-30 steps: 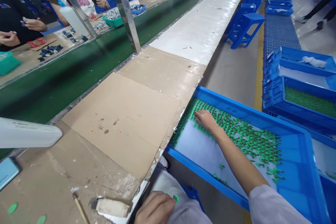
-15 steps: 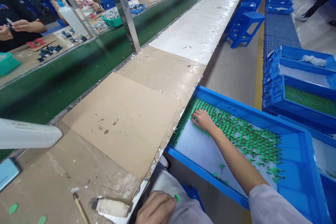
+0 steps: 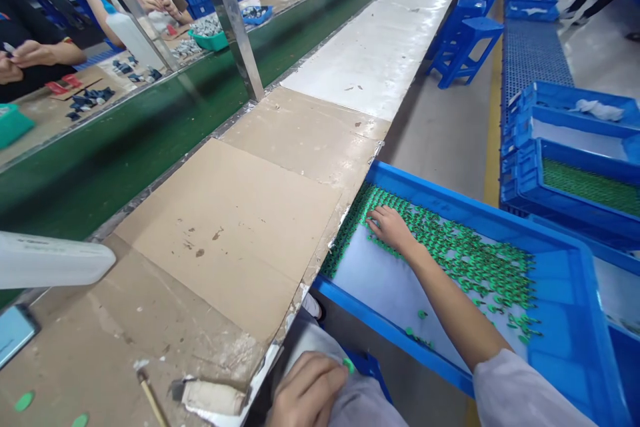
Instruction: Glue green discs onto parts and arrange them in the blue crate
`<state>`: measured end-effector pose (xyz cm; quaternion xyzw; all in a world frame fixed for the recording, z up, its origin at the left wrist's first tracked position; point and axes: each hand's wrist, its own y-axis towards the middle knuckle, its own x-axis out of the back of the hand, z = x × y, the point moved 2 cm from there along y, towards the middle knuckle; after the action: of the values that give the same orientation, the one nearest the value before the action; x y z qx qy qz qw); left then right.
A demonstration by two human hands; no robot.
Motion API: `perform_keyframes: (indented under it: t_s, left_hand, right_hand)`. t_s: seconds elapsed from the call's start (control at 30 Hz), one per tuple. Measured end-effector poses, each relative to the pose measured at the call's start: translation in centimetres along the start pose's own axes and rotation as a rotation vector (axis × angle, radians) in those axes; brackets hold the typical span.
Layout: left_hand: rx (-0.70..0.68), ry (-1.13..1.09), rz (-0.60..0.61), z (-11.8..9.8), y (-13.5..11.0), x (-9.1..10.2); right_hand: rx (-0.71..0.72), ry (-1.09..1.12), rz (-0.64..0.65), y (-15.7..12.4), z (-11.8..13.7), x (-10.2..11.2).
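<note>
My right hand (image 3: 393,228) reaches into a large blue tray (image 3: 450,210), fingers bent down at the edge of densely set small green pieces (image 3: 465,253) with thin dark stems. Whatever its fingertips grip is hidden. A white sheet (image 3: 365,273) lines the tray's bottom, with a few loose green pieces (image 3: 423,314) lying apart on it. Low in the view, my left hand (image 3: 307,390) is closed above my lap, by the table edge. A small round green piece (image 3: 349,365) pokes out at its fingertips.
On the worktable lie a cardboard sheet (image 3: 240,213), a white bottle (image 3: 55,260), a light blue box (image 3: 16,335), a thin stick (image 3: 151,397), a wrapped tool (image 3: 213,396) and green discs (image 3: 24,401). Blue stools (image 3: 473,47) and stacked trays (image 3: 575,147) stand right. Co-workers sit across the green belt (image 3: 125,137).
My left hand has moved slightly right and up with the green piece. My right hand has barely shifted in the tray. The view has turned a little.
</note>
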<state>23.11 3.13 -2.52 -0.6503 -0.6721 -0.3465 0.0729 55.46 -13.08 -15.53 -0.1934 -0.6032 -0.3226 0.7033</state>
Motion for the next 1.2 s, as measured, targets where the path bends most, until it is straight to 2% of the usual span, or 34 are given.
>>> perform_keyframes:
  t_s: [0.13, 0.17, 0.23, 0.33, 0.43, 0.53, 0.63, 0.7, 0.93, 1.2]
  left_hand:
    - [0.077, 0.093, -0.010, 1.1, 5.1, -4.0]
    - [0.125, 0.147, 0.011, 1.7, 6.7, -5.1]
    - [0.249, 0.278, 0.143, 3.4, 10.3, -7.4]
    - [0.387, 0.425, 0.393, 6.2, 15.6, -9.8]
    - [0.431, 0.482, 0.483, 8.8, 19.8, -10.9]
    - [0.472, 0.522, 0.562, 11.0, 22.3, -11.6]
    - [0.480, 0.560, 0.623, 12.7, 23.3, -12.2]
    - [0.470, 0.583, 0.650, 13.6, 23.5, -12.6]
    - [0.373, 0.599, 0.724, 16.5, 23.2, -13.4]
    - [0.279, 0.574, 0.700, 18.3, 22.9, -14.1]
  right_hand:
    - [-0.128, 0.442, -0.115, -2.2, -0.3, 2.3]
    - [-0.163, 0.557, -0.119, -2.8, -0.3, 2.7]
    - [-0.217, 0.708, -0.122, -4.1, -0.2, 3.4]
    - [-0.285, 0.746, -0.171, -6.4, 0.1, 3.8]
    - [-0.298, 0.725, -0.182, -9.5, 0.9, 3.5]
    - [-0.271, 0.725, -0.138, -13.3, 2.1, 3.0]
    - [-0.284, 0.745, -0.120, -16.4, 3.0, 2.8]
    - [-0.300, 0.760, -0.134, -17.4, 3.1, 2.9]
    - [-0.298, 0.782, -0.166, -17.0, 2.6, 3.1]
    - [-0.291, 0.809, -0.123, -17.4, 2.7, 2.4]
